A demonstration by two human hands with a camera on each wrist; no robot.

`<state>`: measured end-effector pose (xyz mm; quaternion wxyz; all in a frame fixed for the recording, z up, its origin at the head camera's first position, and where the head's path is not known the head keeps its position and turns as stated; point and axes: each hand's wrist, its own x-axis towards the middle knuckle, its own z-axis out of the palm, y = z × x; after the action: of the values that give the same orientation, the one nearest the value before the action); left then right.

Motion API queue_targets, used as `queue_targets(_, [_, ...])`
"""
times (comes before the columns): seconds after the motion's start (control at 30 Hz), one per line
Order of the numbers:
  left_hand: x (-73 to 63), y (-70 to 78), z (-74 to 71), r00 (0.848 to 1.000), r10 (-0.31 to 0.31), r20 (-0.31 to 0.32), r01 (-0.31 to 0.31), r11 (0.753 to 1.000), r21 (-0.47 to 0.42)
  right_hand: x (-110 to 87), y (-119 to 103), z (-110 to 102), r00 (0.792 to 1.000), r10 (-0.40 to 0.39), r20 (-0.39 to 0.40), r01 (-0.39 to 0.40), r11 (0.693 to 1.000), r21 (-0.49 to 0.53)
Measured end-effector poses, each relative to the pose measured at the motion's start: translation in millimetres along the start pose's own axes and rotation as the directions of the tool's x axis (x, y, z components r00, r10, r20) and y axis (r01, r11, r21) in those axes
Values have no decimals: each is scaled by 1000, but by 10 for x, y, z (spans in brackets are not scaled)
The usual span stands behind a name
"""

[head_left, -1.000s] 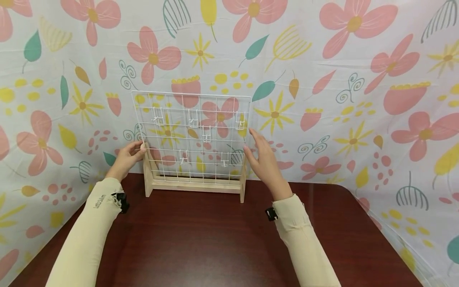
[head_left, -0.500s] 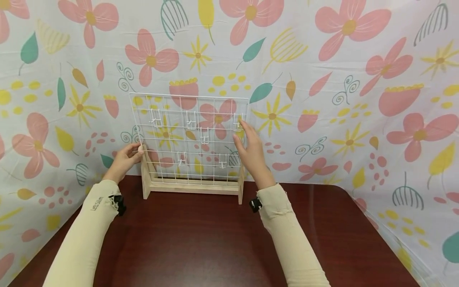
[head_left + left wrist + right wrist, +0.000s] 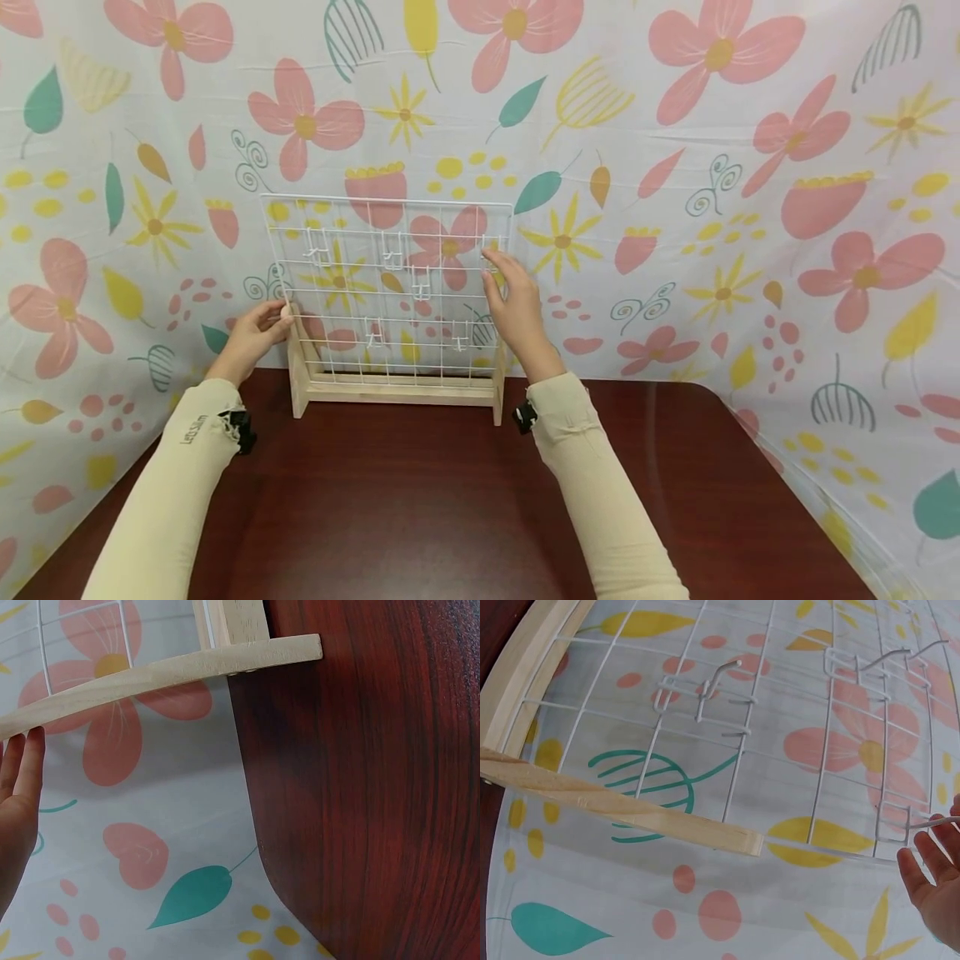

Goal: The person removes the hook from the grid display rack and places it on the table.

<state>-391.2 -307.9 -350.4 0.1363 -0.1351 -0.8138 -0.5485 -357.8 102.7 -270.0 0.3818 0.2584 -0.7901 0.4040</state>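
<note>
A white wire grid panel (image 3: 386,287) stands upright in a pale wooden stand (image 3: 393,389) at the far edge of the dark red-brown wooden bench (image 3: 420,508), close against the flower-printed cloth backdrop (image 3: 675,167). Several small white wire hooks (image 3: 420,283) hang on the grid at different heights.

The left hand (image 3: 255,329) rests at the left side of the rack, its fingers lightly curled around the left edge of the grid just above the wooden upright; in the left wrist view the fingers (image 3: 26,761) lie straight and together beside the wooden upright (image 3: 150,675), so how firmly they hold cannot be told.

The right hand (image 3: 513,304) is raised before the right edge of the grid, fingers relaxed and slightly spread, with the fingertips at a white hook (image 3: 491,247) in the upper right part of the panel. In the right wrist view the fingertips (image 3: 937,844) are touching the prong of that hook (image 3: 919,821), without closing round it.

Both forearms wear beige sleeves (image 3: 172,492), each with a small black strap clip at the wrist (image 3: 240,427). The bench's right far corner is rounded, and the backdrop wraps around both of its sides.
</note>
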Motion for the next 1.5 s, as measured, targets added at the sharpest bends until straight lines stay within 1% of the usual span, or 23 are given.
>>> queue_targets(0.17, [-7, -20, -8, 1000, 8, -6, -8, 1000, 2, 21, 5, 19, 1000, 4, -22, -5, 1000, -8])
queue_targets(0.4, [-1, -31, -18, 1000, 2, -15, -2, 1000, 6, 55, 23, 40, 996, -42, -81, 42, 999, -4])
queue_targets(0.5, [5, -31, -16, 1000, 0, -12, 0, 1000, 20, 64, 30, 37, 995, -42, -90, 42, 999, 0])
queue_targets(0.57, [7, -30, -13, 1000, 5, -9, -5, 1000, 28, 72, 39, 39, 994, -45, -98, 45, 999, -2])
queue_targets(0.83, [-6, -53, -31, 999, 35, -1, -35, 999, 9, 72, 43, 52, 988, -63, -138, 63, 998, -2])
queue_targets(0.9, [-1, -49, -31, 999, 34, 0, -34, 999, 20, 75, 40, 49, 987, -67, -149, 68, 998, -1])
queue_targets(1.13, [22, -46, -12, 1000, 27, 0, -27, 1000, 3, 90, 50, 44, 980, -86, -177, 88, 996, -1])
queue_targets(1.4, [15, -22, 7, 1000, 16, -5, -16, 1000, 24, 115, 34, 26, 973, -112, -203, 116, 993, 8])
queue_targets(1.5, [9, -17, 5, 1000, 21, 0, -21, 999, 27, 123, 24, 18, 969, -120, -214, 125, 992, 9])
